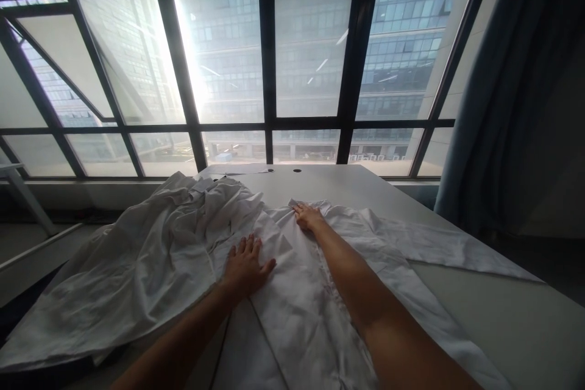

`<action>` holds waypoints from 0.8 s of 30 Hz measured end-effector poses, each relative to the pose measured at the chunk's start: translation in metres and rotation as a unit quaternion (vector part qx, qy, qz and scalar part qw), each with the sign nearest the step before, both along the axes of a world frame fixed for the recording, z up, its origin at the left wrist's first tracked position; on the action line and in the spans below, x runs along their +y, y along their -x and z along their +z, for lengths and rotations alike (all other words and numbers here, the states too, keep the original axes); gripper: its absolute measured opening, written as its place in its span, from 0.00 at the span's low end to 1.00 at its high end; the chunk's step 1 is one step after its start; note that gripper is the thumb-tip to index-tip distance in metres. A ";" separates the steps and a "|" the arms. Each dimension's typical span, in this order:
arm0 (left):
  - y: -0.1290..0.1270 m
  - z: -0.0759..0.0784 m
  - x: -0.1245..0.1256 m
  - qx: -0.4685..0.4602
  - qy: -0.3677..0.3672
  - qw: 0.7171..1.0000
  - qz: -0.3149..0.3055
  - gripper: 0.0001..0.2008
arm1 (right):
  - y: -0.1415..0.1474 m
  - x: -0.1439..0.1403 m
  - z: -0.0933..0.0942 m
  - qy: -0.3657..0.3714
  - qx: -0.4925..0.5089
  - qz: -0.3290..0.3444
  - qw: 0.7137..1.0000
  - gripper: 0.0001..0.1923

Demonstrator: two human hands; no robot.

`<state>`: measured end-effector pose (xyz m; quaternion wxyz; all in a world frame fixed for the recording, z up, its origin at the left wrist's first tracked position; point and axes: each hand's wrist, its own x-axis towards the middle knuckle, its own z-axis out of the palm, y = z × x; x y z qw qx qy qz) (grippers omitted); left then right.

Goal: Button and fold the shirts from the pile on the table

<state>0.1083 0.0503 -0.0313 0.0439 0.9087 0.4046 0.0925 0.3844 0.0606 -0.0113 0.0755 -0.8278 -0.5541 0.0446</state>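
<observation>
A white shirt [301,292] lies spread on a pale table [503,311], its collar toward the window and one sleeve [439,244] stretched out to the right. My left hand [245,265] rests flat on the shirt's left side, fingers apart, holding nothing. My right hand [308,217] reaches farther out and touches the fabric near the collar; its fingers are curled on the cloth, and I cannot tell whether they pinch it.
A crumpled heap of white cloth [150,250] covers the table's left part and hangs over its left edge. A large black-framed window [267,73] fills the far side. A dark curtain [507,103] hangs at the right. Two small holes [283,170] sit near the table's far edge.
</observation>
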 end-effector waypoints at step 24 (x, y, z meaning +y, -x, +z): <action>0.024 0.033 0.038 -0.096 0.062 0.990 0.087 0.14 | 0.067 0.071 -0.019 -0.203 0.327 0.008 0.923 0.18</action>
